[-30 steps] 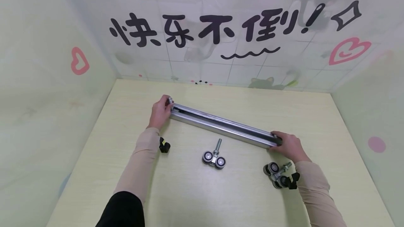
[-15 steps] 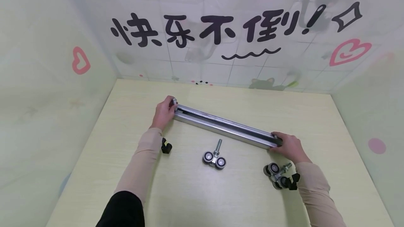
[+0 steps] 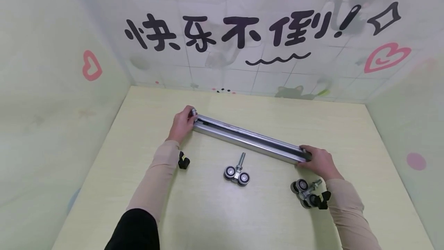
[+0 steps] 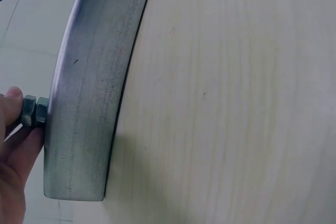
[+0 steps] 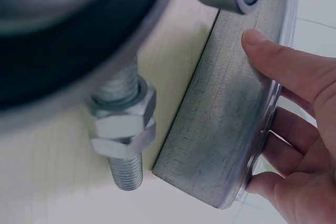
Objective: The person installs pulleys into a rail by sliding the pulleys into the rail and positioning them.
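A long silver metal rail [image 3: 239,136] with a slot along its top lies slanted on the table, its left end farther back. At that end my left hand [image 3: 181,124] pinches a bolt with two nuts [image 4: 34,111] that sticks out at the rail's slotted side; what it joins to inside is hidden. My right hand [image 3: 320,161] grips the other end, thumb on the near wall and fingers at the slotted side. Between the forearms stands a roller trolley [image 3: 230,172] with its bolt pointing away. A second roller trolley [image 3: 302,184] sits by my right wrist.
The pale wooden table [image 3: 208,211] meets a printed back wall [image 3: 222,76] just beyond the rail. Side walls [image 3: 52,107] bound it left and right. Small black mounts [image 3: 184,161] sit at both wrists.
My left hand has shifted slightly right at the rail's left end, still pinching the bolt. The right hand and both loose trolleys stay about where they were; the head view has drifted a little.
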Demonstrator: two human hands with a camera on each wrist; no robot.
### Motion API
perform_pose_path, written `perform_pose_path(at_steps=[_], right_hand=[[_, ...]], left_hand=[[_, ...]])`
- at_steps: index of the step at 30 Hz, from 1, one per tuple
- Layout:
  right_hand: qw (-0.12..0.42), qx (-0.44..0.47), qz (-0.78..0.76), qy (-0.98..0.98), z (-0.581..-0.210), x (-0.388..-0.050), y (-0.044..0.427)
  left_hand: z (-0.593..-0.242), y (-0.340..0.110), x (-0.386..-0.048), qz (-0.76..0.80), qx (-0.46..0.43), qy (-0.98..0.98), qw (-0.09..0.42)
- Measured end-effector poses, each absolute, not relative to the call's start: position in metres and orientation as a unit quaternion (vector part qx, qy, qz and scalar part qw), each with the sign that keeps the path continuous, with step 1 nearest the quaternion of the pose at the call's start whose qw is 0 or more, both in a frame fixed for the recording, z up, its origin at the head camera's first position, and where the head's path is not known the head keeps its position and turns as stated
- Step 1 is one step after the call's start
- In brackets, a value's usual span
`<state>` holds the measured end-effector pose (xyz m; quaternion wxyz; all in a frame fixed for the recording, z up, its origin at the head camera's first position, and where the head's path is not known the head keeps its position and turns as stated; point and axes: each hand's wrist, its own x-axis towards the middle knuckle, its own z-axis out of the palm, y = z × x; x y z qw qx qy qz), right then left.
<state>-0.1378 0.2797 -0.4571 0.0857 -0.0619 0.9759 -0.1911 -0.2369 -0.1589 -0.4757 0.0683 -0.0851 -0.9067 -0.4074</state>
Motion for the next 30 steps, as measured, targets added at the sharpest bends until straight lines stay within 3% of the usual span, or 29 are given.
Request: perform_pose_path(at_steps=[16,30], right_hand=[[0.072,-0.072,-0.192,0.976,-0.46,-0.139,0.282],[0.073,-0.07,-0.188,0.977,-0.459,-0.139,0.282]], left_hand=[[-0.473,-0.158,-0.236,-0.371,-0.093,-0.921,0.072],[-0.462,-0.168,-0.241,-0.395,-0.09,-0.914,-0.01]])
